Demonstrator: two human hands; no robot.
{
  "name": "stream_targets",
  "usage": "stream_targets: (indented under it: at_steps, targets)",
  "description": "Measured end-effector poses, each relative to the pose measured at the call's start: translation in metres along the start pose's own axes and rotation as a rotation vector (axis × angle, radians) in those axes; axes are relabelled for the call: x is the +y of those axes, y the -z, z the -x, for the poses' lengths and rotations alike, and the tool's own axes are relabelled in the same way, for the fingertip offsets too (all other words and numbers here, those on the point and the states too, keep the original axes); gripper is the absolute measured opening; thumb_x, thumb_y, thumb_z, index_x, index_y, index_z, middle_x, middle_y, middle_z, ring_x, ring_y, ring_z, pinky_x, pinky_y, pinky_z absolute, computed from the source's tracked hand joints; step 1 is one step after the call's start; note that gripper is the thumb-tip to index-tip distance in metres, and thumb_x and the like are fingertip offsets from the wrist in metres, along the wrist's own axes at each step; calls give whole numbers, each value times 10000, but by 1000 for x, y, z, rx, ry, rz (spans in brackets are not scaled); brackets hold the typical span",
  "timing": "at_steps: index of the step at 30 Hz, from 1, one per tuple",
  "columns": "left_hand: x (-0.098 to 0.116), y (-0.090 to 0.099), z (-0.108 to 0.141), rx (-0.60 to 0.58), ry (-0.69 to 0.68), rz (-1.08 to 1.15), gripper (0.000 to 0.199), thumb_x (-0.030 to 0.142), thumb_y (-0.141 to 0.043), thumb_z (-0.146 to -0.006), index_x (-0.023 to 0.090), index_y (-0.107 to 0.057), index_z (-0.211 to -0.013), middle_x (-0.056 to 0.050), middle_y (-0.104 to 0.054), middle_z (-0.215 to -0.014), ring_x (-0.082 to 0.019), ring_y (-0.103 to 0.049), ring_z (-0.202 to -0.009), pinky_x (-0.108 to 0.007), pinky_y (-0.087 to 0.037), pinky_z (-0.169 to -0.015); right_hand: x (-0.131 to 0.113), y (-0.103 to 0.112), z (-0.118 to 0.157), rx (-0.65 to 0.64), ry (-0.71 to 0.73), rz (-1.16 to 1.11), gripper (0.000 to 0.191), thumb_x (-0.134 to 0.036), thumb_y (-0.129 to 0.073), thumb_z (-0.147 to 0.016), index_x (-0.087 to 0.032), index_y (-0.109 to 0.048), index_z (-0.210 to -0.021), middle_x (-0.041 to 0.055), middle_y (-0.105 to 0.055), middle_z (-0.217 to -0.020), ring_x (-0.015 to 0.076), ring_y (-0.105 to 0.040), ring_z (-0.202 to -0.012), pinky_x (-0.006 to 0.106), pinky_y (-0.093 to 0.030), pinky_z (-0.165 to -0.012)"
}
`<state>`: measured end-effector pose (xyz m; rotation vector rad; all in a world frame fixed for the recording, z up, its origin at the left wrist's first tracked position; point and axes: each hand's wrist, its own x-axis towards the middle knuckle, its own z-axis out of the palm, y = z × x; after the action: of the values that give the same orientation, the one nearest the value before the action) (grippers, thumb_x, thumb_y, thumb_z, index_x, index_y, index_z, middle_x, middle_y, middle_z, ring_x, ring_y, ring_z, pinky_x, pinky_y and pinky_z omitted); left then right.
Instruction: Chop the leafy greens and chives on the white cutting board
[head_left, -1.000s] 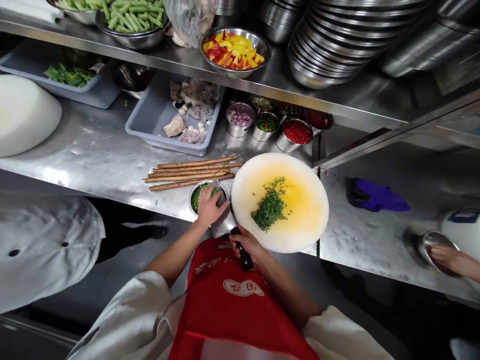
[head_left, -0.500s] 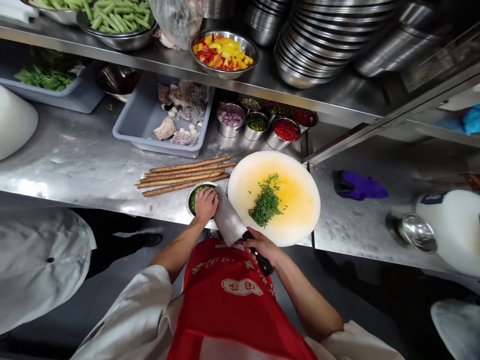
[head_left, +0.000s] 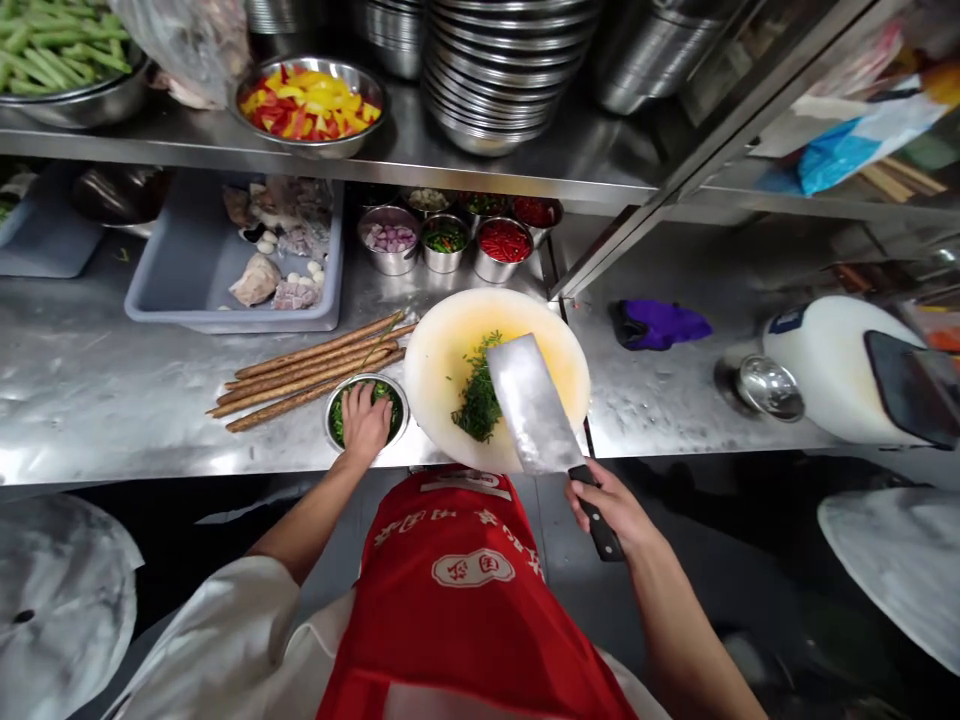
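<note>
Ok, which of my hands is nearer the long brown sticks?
Left. Your left hand is at the steel bowl, just on the near side of the long brown sticks. Your right hand, gripping the cleaver, is farther right, off the cutting board's near-right edge.

A red apron (head_left: 450, 635) covers a white top with a loose, creased left sleeve (head_left: 225, 620). Pale characters (head_left: 416, 523) arc across the apron's far part; nearer sits a white-edged, peanut-shaped emblem (head_left: 472, 568). The hands (head_left: 366, 420) are bare.
</note>
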<state>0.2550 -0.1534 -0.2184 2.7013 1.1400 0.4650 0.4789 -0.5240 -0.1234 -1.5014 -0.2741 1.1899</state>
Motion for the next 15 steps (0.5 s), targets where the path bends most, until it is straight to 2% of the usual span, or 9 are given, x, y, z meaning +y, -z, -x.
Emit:
stream_targets:
  at_steps: [3, 5, 6, 8, 10, 12, 15]
  targets:
    - [3, 6, 5, 14, 125, -8, 478, 412, -345, -990, 182, -733, -1148, -199, -612, -1197, -369, -524, -1199, -553, -389, -1066, 9, 28, -17, 114, 46, -74, 399, -474, -809, -752, -209, -545, -891, -29, -614, -679, 101, -535, -472, 238, -419, -449]
    - [10, 9, 1, 35, 202, -21, 529, 420, -303, -997, 152, -717, -1187, -202, -629, -1062, -367, -562, -1107, -549, -418, -1018, 12, 48, -34, 134, 49, -83, 434, -486, -833, -717, -205, -540, -871, -15, -640, -711, 114, -565, -512, 248, -447, -477]
    - [16, 9, -3, 64, 216, -24, 538, 421, -292, -1000, 147, -706, -1207, -201, -629, -1069, -366, -561, -1119, -549, -414, -1028, 12, 60, -44, 131, 52, -76, 448, -496, -838, -704, -202, -538, -863, -6, -651, -733, 119, -577, -529, 252, -456, -484]
    - [33, 9, -18, 131, 175, -12, 530, 433, -297, -1003, 158, -672, -1257, -198, -598, -1242, -356, -516, -1241, -541, -378, -1098, 10, 84, -64, 111, 59, -42, 463, -518, -829, -696, -199, -539, -863, 9, -666, -782, 127, -595, -557, 255, -464, -489]
    - [58, 3, -39, 134, 78, 9, 540, 470, -333, -998, 158, -605, -1345, -181, -478, -1472, -342, -407, -1397, -522, -313, -1181, 3, 108, -85, 78, 55, 35, 451, -534, -795, -717, -198, -536, -870, 22, -675, -832, 136, -616, -588, 260, -476, -497]
    - [88, -9, -60, 51, 31, 21, 613, 505, -366, -989, 107, -510, -1432, -197, -365, -1581, -344, -304, -1486, -517, -251, -1229, -12, 128, -107, 64, 26, 204, 400, -526, -737, -767, -200, -519, -849, 16, -666, -779, 143, -621, -576, 261, -477, -502]
    - [134, -29, -78, -48, 112, 25, 707, 529, -371, -988, 19, -436, -1472, -254, -307, -1607, -379, -217, -1528, -558, -196, -1247, -43, 145, -140, 94, 16, 656, 296, -468, -625, -877, -203, -504, -825, -28, -585, -553, 143, -581, -475, 248, -437, -493]
